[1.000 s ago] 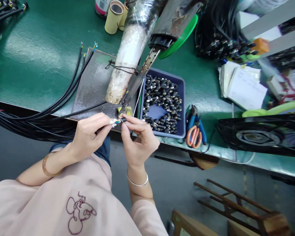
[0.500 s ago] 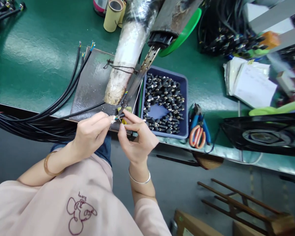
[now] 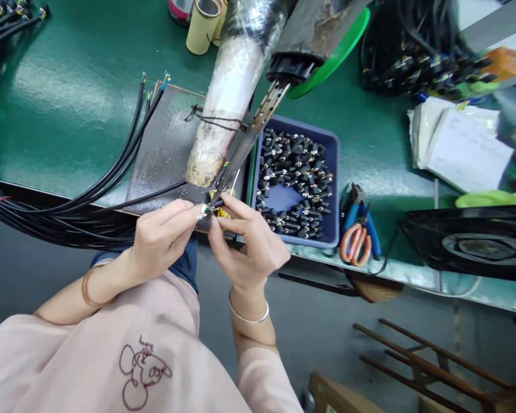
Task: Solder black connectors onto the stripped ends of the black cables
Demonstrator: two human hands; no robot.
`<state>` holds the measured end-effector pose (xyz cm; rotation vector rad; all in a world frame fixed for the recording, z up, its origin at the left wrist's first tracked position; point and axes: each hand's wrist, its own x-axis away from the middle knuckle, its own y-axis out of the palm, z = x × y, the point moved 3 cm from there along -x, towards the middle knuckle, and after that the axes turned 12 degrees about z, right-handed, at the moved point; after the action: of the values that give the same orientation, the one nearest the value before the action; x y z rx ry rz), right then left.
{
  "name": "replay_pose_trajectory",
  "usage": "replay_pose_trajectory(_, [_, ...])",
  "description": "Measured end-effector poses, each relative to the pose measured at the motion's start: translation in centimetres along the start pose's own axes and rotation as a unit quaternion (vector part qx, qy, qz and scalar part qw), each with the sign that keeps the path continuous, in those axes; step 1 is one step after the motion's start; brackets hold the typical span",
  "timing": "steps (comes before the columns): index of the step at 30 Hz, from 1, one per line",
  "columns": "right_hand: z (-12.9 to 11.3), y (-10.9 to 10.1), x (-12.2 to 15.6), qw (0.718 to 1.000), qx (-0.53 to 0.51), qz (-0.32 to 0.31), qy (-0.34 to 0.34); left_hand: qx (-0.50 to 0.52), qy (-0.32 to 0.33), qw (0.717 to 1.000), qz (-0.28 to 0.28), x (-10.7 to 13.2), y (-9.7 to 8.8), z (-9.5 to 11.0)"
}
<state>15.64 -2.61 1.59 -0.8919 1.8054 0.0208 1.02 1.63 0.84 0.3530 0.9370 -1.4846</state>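
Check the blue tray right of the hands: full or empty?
Partly full. Black connectors ring the blue tray; bare floor shows in the middle.

tray (image 3: pixel 332 189) right of plate (image 3: pixel 163 149), pliers (image 3: pixel 358 229) beyond

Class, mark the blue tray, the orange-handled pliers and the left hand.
blue tray (image 3: pixel 284 198), head view, bare floor.
orange-handled pliers (image 3: pixel 347 246), head view, orange handle.
left hand (image 3: pixel 161 240), head view, back of hand.
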Motion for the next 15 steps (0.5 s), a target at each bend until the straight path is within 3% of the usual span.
replay_pose_trajectory(15, [-0.09,-0.42,0.08,0.999,0.011,-0.043,-0.001,0.006,-0.016,1.000,-0.010,0.38,-0.13,-0.14])
